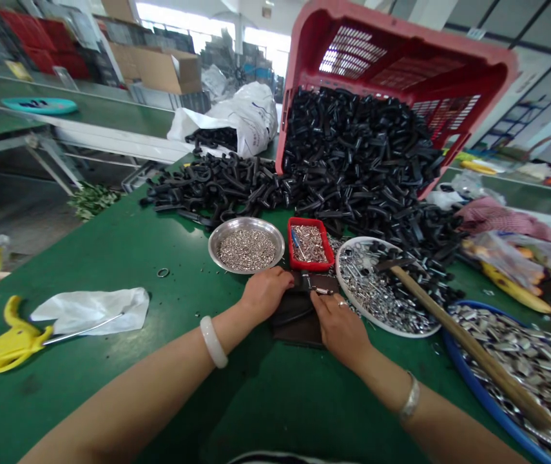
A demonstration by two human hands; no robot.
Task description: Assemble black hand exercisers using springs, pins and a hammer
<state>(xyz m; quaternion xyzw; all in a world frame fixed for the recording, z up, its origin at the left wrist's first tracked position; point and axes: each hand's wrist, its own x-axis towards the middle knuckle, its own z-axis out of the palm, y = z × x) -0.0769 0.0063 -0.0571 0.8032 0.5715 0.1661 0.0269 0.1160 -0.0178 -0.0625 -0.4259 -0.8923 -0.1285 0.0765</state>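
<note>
My left hand (266, 294) is closed, its thumb and fingers gripping a dark part mostly hidden beneath them. Close by, my right hand (341, 325) pinches at a small metal fitting with a spring (322, 291). Both hands rest over a dark brown plate (299, 335) on the green table. A curved black part (294, 314) lies on that plate between my wrists. Just beyond the hands stand a metal bowl of tiny silvery pieces (246, 250) and a red tray of small pins (308, 243). How the fitting joins the dark part is too small to tell.
A red crate (401, 26) lies tipped, spilling black plastic parts (362, 148). At right are a white tray of metal parts (376, 290), a wooden-handled hammer (468, 341) and a blue-rimmed basin (473, 386). A yellow-handled tool (14, 341) lies left.
</note>
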